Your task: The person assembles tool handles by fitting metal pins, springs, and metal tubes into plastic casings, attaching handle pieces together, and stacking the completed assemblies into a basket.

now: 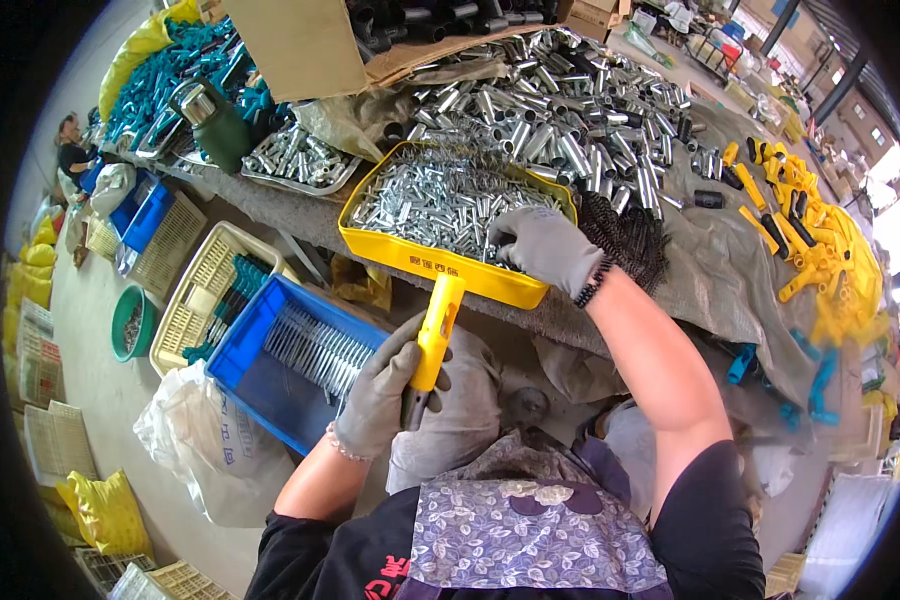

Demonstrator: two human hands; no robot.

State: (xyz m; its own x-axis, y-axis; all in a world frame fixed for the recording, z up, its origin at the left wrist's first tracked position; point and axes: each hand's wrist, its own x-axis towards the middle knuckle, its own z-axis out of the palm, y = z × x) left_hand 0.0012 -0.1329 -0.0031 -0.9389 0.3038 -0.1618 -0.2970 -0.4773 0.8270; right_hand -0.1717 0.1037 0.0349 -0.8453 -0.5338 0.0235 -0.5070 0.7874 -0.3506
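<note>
Holding the yellow handle (435, 335): the left hand (380, 385), in a grey glove, wraps its fingers around the lower part; the handle stands tilted, its dark end pointing down, just before the near wall of the yellow tray (500, 283).
Right hand: gloved in grey too, this hand (550, 245) reaches over the tray's right side, fingers bent down among the small silver pieces (420, 205); whether it pinches one, I cannot tell.
Yellow tray: sits at the near edge of the worktable, heaped with those pieces.
Beside the tray: dark springs (625, 240) lie in a bunch at its right.
Behind the tray: a broad heap of shiny metal tubes (570, 130), and an open cardboard box (300, 50) of dark tubes.
Table's right: more yellow handles (805, 210) in a pile.
Table's left: a metal tray of silver parts, a dark green bottle (215, 130) and a mound of teal handles (180, 80).
Below, left: a blue bin (240, 330) with thin metal parts in a row, a cream basket (185, 310) and a white plastic bag (210, 440).
</note>
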